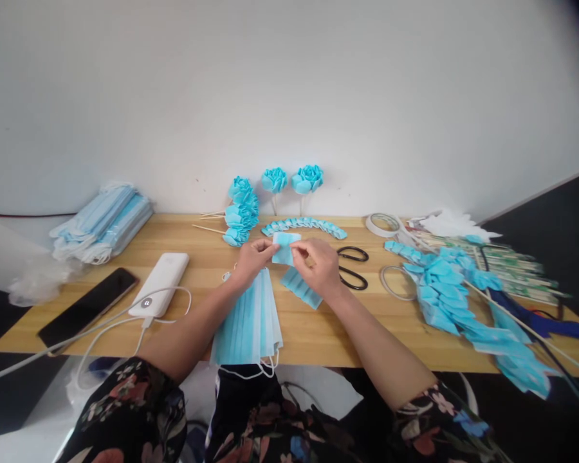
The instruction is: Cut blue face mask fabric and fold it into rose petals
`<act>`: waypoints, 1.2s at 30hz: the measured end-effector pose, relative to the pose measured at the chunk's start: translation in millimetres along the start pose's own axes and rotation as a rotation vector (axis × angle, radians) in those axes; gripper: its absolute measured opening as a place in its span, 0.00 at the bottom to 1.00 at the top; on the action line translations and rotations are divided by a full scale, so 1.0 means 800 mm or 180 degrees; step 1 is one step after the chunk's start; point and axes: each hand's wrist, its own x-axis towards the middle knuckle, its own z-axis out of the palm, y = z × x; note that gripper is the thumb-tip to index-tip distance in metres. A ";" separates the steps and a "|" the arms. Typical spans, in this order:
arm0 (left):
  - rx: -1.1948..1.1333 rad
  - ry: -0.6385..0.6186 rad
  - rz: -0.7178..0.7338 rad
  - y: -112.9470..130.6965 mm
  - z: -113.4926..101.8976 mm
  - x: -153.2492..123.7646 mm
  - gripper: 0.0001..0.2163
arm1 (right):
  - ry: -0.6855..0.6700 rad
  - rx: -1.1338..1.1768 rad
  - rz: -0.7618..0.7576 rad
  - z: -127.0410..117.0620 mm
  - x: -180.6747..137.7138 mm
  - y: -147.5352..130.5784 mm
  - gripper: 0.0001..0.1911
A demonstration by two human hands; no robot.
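Your left hand (253,260) and right hand (318,262) pinch a small, flat blue-and-white piece (284,251) between their fingertips above the wooden table (313,344), seemingly not yet folded. Ruffled flowers (307,179) on thin sticks look done, while the soft, pleated masks (251,321) before you seem uncut.

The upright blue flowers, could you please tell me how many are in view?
2: the left flower and the right flower, both behind the curved blue strip.
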 end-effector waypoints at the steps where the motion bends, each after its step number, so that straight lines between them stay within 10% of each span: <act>1: -0.0019 0.0001 0.0009 0.001 0.000 0.000 0.17 | -0.0119 0.0074 0.0095 0.002 -0.001 -0.001 0.08; 15: -0.0215 -0.0613 0.0174 0.000 0.003 -0.003 0.18 | -0.0820 0.1502 0.1523 0.024 -0.010 0.022 0.15; 22: -0.0428 -0.0255 0.0144 -0.004 -0.001 0.005 0.14 | 0.0049 0.2405 0.2687 0.022 -0.003 0.045 0.12; 36: -0.1328 -0.0183 -0.0180 -0.009 -0.004 0.007 0.13 | 0.0718 0.2929 0.3125 0.008 0.009 0.059 0.14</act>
